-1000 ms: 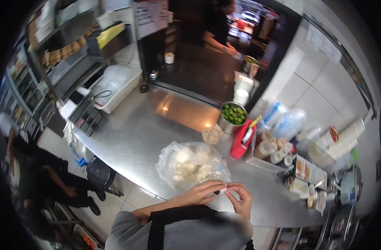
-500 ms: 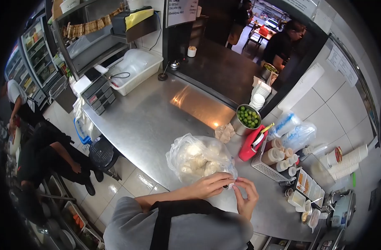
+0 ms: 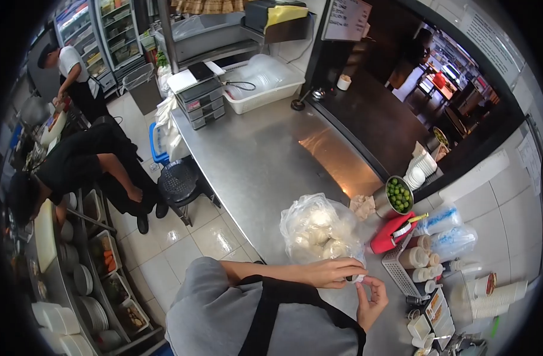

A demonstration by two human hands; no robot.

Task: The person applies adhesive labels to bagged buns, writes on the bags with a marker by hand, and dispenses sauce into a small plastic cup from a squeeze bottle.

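Hands (image 3: 332, 273) & bag (image 3: 320, 231), further R in view

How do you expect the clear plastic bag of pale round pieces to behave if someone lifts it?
The clear plastic bag will probably sag floppily, since its film looks thin and crumpled. The pale round pieces bunched inside would likely shift against each other, and with several in there, it may feel moderately heavy.

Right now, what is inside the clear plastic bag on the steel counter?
Several pale, rounded lumps show through the clear plastic bag; what they are, I can't tell. Any beneath them are covered, and the left hand hides part of the near edge.
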